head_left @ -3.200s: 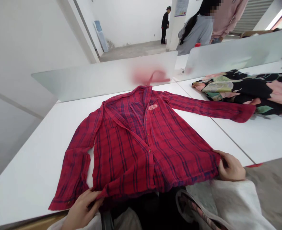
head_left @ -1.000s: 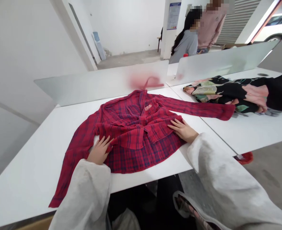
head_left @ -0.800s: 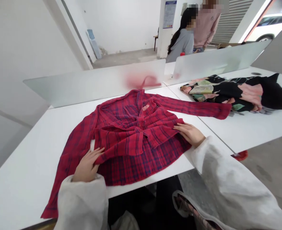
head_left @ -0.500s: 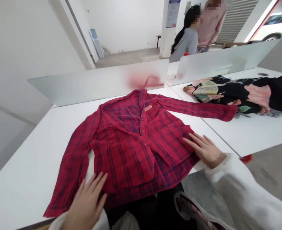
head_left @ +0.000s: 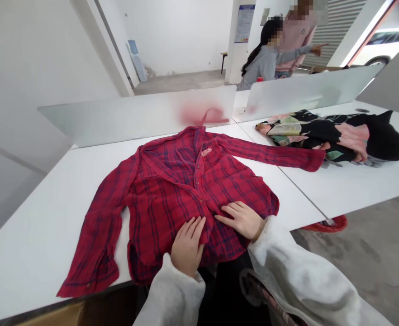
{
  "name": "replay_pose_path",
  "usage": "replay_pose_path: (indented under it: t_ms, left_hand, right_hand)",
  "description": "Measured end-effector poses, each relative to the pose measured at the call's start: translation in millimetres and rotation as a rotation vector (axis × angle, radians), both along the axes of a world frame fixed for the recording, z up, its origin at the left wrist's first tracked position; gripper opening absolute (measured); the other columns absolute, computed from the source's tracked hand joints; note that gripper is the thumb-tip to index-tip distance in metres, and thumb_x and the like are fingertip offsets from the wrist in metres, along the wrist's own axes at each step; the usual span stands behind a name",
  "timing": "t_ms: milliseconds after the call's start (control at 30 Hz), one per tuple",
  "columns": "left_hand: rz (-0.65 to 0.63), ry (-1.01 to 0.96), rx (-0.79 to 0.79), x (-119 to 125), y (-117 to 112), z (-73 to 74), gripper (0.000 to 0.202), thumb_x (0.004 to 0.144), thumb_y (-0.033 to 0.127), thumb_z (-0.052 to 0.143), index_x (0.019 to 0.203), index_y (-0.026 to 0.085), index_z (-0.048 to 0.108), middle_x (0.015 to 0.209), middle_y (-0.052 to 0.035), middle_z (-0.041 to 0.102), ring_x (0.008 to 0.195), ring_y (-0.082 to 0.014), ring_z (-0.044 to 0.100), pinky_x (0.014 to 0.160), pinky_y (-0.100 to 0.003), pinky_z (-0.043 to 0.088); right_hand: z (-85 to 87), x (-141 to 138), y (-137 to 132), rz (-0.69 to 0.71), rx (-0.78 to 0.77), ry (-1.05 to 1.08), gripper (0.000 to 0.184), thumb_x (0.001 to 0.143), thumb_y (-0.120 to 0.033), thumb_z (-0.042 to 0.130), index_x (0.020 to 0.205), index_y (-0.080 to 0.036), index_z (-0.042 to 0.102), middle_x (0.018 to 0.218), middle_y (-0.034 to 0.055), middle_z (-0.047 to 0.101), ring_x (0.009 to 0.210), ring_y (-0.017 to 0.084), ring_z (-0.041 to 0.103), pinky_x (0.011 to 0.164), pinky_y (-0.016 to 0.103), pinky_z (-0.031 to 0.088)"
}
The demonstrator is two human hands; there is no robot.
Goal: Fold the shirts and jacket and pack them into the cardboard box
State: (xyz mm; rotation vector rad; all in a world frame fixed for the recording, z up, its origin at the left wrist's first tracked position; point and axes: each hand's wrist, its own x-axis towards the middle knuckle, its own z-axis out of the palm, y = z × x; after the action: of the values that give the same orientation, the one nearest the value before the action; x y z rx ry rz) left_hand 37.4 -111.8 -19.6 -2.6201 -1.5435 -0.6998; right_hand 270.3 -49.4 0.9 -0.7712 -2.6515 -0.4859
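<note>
A floral black-and-pink garment [head_left: 321, 136] lies on the next table [head_left: 355, 185], behind a frosted divider [head_left: 308, 93]. Beyond, a person in gray [head_left: 262, 63] points past a person in pink [head_left: 296, 38], near a poster [head_left: 244, 23], a roller shutter [head_left: 338, 22] and a white car [head_left: 379, 38].

A shirt [head_left: 172, 199] lies spread on the bench [head_left: 43, 235], its hem near the front edge. Its right-hand sleeve [head_left: 270, 154] crosses onto a second bench [head_left: 355, 185], where a bunched garment [head_left: 321, 136] lies. The left hand [head_left: 187, 246] and right hand [head_left: 242, 219] rest on the shirt's lower front. Divider panels [head_left: 118, 117] stand along the far edges, with two people [head_left: 274, 54] behind them.
</note>
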Motion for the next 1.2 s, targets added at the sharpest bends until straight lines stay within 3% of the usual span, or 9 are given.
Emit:
replay_pose_path:
  t_ms: [133, 233, 333, 467, 600, 767, 867, 1067, 1200]
  left_hand:
    - [0.02, -0.245, 0.002, -2, 1, 3.4, 0.031, 0.09, 0.022, 0.044, 0.112, 0.02, 0.064, 0.108, -0.0079, 0.069, 0.105, -0.022, 0.063, 0.088, -0.041, 0.053]
    - [0.025, -0.48, 0.005, -5, -1, 15.4, 0.029, 0.092, 0.021, 0.04, 0.097, 0.019, 0.068, 0.092, -0.0061, 0.073, 0.088, -0.017, 0.068, 0.078, -0.031, 0.056]
    - [-0.007, -0.583, 0.04, -12, -5, 28.6, 0.026, 0.091, 0.018, 0.041, 0.092, 0.017, 0.068, 0.085, -0.0048, 0.072, 0.081, -0.0152, 0.068, 0.072, -0.026, 0.056]
    - [-0.102, -0.426, 0.131, -21, -10, 36.1, 0.021, 0.089, 0.019, 0.048, 0.098, 0.017, 0.067, 0.088, -0.0058, 0.072, 0.08, -0.0164, 0.066, 0.071, -0.027, 0.055]
    - [-0.167, -0.16, 0.172, -21, -12, 27.7, 0.024, 0.089, 0.024, 0.049, 0.106, 0.017, 0.066, 0.088, -0.0067, 0.071, 0.075, -0.0182, 0.064, 0.067, -0.03, 0.054]
    - [-0.116, 0.062, 0.06, -15, -9, 10.3, 0.043, 0.081, 0.011, 0.047, 0.122, 0.018, 0.058, 0.122, -0.011, 0.062, 0.111, -0.0273, 0.056, 0.089, -0.045, 0.05]
    - [-0.21, 0.016, 0.059, -18, -8, 4.6, 0.048, 0.081, 0.009, 0.042, 0.126, 0.021, 0.055, 0.121, -0.0077, 0.063, 0.116, -0.0226, 0.055, 0.096, -0.042, 0.047]
    - [-0.342, -0.191, 0.214, -26, -9, 10.5, 0.038, 0.089, 0.019, 0.042, 0.124, 0.018, 0.057, 0.099, -0.0083, 0.072, 0.091, -0.018, 0.066, 0.078, -0.029, 0.054]
    - [-0.409, -0.256, 0.24, -24, -9, 15.8, 0.033, 0.09, 0.021, 0.043, 0.118, 0.015, 0.059, 0.093, -0.0083, 0.073, 0.084, -0.0164, 0.066, 0.071, -0.027, 0.054]
  right_hand:
    - [14.5, -3, -2, 0.031, -0.04, 0.111, 0.034, 0.094, -0.02, 0.037, 0.117, -0.019, 0.062, 0.082, 0.0065, 0.061, 0.071, 0.016, 0.048, 0.064, 0.029, 0.039]
    - [24.1, -1, -13, 0.069, -0.074, 0.196, 0.038, 0.096, -0.028, 0.033, 0.119, -0.015, 0.061, 0.081, 0.0069, 0.059, 0.071, 0.016, 0.047, 0.064, 0.03, 0.039]
    - [22.0, 2, -24, 0.076, -0.084, 0.255, 0.044, 0.097, -0.035, 0.027, 0.12, -0.015, 0.059, 0.084, 0.0086, 0.059, 0.073, 0.017, 0.048, 0.064, 0.031, 0.04]
    - [5.2, 2, -33, 0.071, -0.112, 0.246, 0.041, 0.095, -0.034, 0.032, 0.123, -0.018, 0.057, 0.1, 0.012, 0.061, 0.092, 0.021, 0.053, 0.076, 0.035, 0.043]
    - [-14.9, -4, -40, 0.066, -0.197, 0.197, 0.038, 0.091, -0.033, 0.041, 0.124, -0.019, 0.056, 0.123, 0.0133, 0.058, 0.117, 0.024, 0.047, 0.092, 0.042, 0.042]
    - [-34.6, -9, -45, -0.004, -0.302, 0.1, 0.04, 0.083, -0.026, 0.054, 0.122, -0.019, 0.058, 0.143, 0.0126, 0.042, 0.136, 0.027, 0.03, 0.104, 0.05, 0.033]
    - [-38.3, -7, -45, 0.041, -0.283, 0.118, 0.044, 0.086, -0.025, 0.047, 0.128, -0.015, 0.053, 0.138, 0.0142, 0.047, 0.137, 0.027, 0.029, 0.105, 0.052, 0.033]
    - [-30.9, -3, -47, 0.122, -0.236, 0.317, 0.051, 0.098, -0.031, 0.019, 0.139, -0.009, 0.039, 0.132, 0.0169, 0.053, 0.134, 0.022, 0.036, 0.102, 0.044, 0.04]
    - [-29.6, -2, -47, 0.205, -0.185, 0.341, 0.045, 0.098, -0.025, 0.022, 0.135, -0.012, 0.044, 0.13, 0.0146, 0.056, 0.133, 0.021, 0.037, 0.098, 0.043, 0.043]
